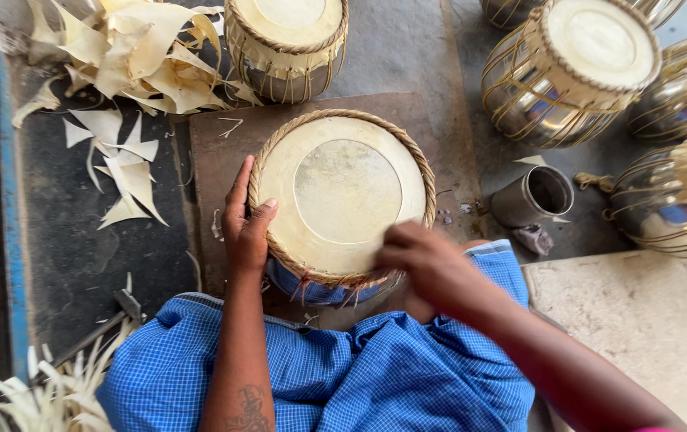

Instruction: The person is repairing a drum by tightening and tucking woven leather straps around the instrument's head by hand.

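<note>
Round drum (342,198) with pale cream hide head and braided tan rim, resting between the knees on a brown flat board (223,152) laid on the grey floor, its lower body partly wrapped by blue checked cloth (383,368). Left hand (245,228) pressed against the drum's left rim, thumb hooked over the braid, fingers (238,186) stretched flat along the side, gripping nothing else. Right hand (423,260) blurred at the near right edge of the hide, fingers curled toward the rim; impossible to tell whether anything is pinched between them. Small grey metal cup (534,194) lying tilted to the right of the board, its inside dark, contents not discernible. Shiny metal-bodied drums (571,72) laced with tan cord clustered at upper right, another laced drum (287,44) just beyond the board. Heap of curled cream hide scraps (131,56) at upper left, thinner strips (35,396) at lower left. Pale rough stone slab (639,328) at lower right.
</note>
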